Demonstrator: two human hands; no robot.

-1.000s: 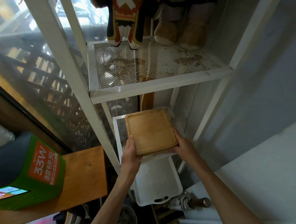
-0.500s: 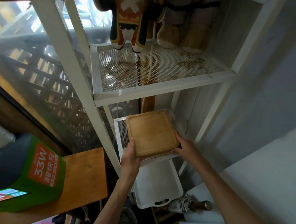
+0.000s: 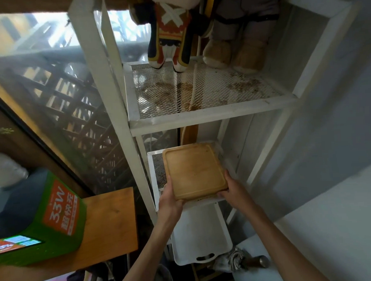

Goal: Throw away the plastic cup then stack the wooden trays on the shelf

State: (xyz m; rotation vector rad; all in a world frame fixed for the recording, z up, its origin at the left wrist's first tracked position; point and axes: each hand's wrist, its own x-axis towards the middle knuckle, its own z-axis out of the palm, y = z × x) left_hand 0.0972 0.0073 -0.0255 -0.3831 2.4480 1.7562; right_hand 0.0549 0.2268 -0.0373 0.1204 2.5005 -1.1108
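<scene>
A square wooden tray (image 3: 193, 171) with a raised rim lies flat over the middle mesh shelf (image 3: 158, 174) of a white metal rack. My left hand (image 3: 169, 200) grips its near left corner, thumb on top. My right hand (image 3: 231, 188) grips its near right corner. I cannot tell whether a second tray lies under it. No plastic cup is in view.
The upper mesh shelf (image 3: 200, 116) carries two plush toys (image 3: 172, 29). A white plastic tray (image 3: 198, 236) sits on the level below. A green box (image 3: 47, 222) stands on a wooden table (image 3: 111, 221) at left. An umbrella (image 3: 244, 262) lies at lower right.
The tray has slid a little deeper onto the middle shelf with both hands still on it. The camera has tilted slightly.
</scene>
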